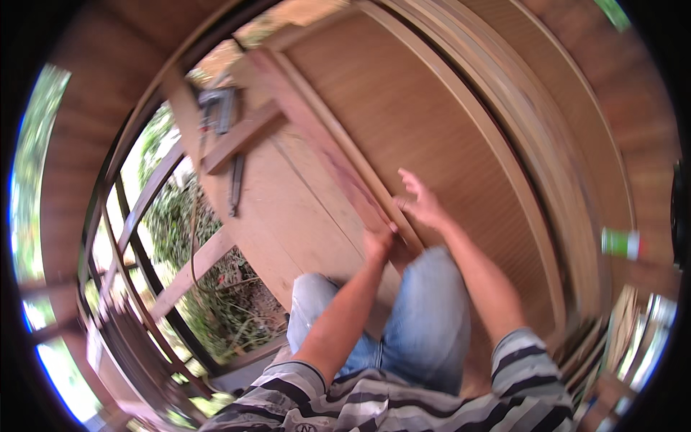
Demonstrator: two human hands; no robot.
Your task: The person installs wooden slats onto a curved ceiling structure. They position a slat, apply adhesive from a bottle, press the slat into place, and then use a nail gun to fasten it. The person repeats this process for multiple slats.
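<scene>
My left hand (381, 237) grips the lower end of a long reddish wooden board (324, 144) beside my knee. A pale narrow strip (338, 126) runs along that board's right side, next to a large brown wood panel (453, 158). My right hand (421, 201), somewhat blurred, is raised near the strip with its fingers spread and nothing visible in them; whether it touches the wood I cannot tell. A short crosspiece (241, 137) meets the reddish board at its upper part. A metal bar clamp (219, 104) lies on the pale plywood sheet (266, 209) to the left.
More panels with pale edging (547, 115) stand at the right, near a green and white can (619, 243) and loose wood strips (619, 324). Dark railing bars (137, 245) and plants (180, 216) are at the left. My jeans-clad knees (435, 281) are close below my hands.
</scene>
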